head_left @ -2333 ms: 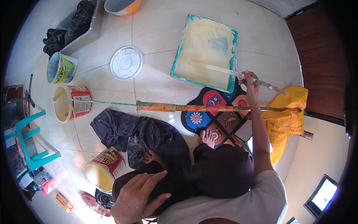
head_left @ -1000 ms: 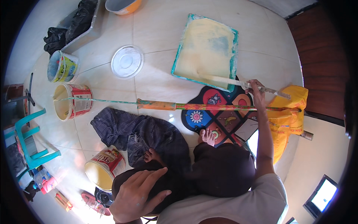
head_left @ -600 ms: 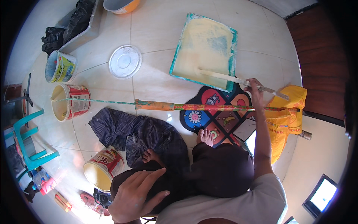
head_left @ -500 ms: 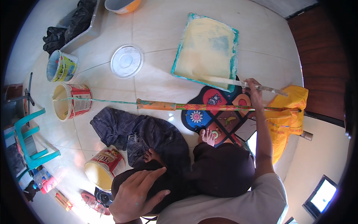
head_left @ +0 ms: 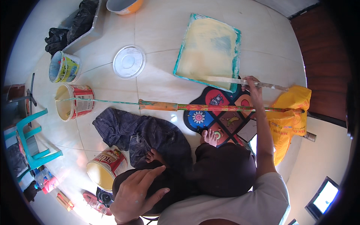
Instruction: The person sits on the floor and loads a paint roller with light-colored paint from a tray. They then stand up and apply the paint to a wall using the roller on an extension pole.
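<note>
My right hand (head_left: 252,84) grips a long, pale, paint-stained stick (head_left: 272,85), whose left end lies in cream paint in the teal-rimmed tray (head_left: 236,52). The tray sits on the tiles, overlapping the edge of a colourful mat (head_left: 198,119). My left hand (head_left: 135,191) rests open on my dark-clad left knee, holding nothing, with specks of paint on it. A long pole with an orange sleeve (head_left: 157,105) crosses below the tray, reaching from a cream-filled bucket (head_left: 82,105) to yellow bags (head_left: 285,140); my right forearm passes over it.
Dark checked cloth (head_left: 138,131) lies by my bare feet, a second bucket (head_left: 112,159) near my left knee. A round lid (head_left: 129,61), yellow-labelled bucket (head_left: 67,70), trough with black bags (head_left: 80,24) and orange basin (head_left: 129,8) lie farther off. A teal chair (head_left: 45,159) is at left.
My right hand and the stick moved down and right, then slightly back up and left, with the stick's end shifting within the tray's paint. My left hand stays on my knee.
</note>
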A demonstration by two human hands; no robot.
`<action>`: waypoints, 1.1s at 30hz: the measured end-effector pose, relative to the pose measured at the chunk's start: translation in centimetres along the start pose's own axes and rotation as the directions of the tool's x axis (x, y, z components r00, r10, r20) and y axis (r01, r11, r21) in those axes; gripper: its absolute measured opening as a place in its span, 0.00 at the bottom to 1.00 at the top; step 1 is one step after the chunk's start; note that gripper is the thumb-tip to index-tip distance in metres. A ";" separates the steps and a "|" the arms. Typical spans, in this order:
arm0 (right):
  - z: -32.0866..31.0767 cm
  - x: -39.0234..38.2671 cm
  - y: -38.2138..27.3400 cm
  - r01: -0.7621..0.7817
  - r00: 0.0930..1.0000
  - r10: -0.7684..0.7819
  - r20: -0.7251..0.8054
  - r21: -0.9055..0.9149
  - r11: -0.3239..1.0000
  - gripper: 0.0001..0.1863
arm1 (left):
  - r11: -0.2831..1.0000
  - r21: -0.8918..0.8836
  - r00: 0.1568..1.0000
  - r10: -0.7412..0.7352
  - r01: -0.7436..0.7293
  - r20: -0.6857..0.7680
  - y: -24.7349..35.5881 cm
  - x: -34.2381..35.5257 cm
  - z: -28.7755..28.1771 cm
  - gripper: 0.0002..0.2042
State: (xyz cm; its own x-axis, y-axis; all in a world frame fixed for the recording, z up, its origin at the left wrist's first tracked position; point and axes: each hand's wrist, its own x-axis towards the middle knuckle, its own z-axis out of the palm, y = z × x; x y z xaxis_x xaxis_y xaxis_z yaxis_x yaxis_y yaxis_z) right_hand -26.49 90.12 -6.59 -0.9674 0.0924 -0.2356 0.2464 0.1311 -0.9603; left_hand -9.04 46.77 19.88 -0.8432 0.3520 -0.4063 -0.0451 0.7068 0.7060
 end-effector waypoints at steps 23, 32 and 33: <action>-2.2 0.4 1.5 0.146 0.950 -0.108 -0.292 0.115 0.983 0.17 | 1.000 -0.028 1.000 0.004 -0.004 0.023 0.3 -0.1 -0.2 0.25; 1.3 3.2 1.4 0.155 0.964 -0.112 -0.241 0.164 0.974 0.17 | 0.995 -0.075 0.997 -0.059 0.062 0.046 1.0 -0.4 -0.4 0.23; 1.6 2.8 1.2 0.111 0.975 -0.077 -0.210 0.155 0.982 0.17 | 0.995 -0.076 0.997 -0.064 0.067 0.038 1.0 -0.6 -0.4 0.23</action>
State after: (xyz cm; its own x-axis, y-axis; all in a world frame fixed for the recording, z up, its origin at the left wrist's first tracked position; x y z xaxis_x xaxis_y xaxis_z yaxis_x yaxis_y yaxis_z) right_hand -28.98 88.96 -8.62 -0.9498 0.2871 -0.1242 0.1255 -0.0139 -0.9920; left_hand -8.83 47.03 21.09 -0.8177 0.3288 -0.4726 -0.1422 0.6801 0.7192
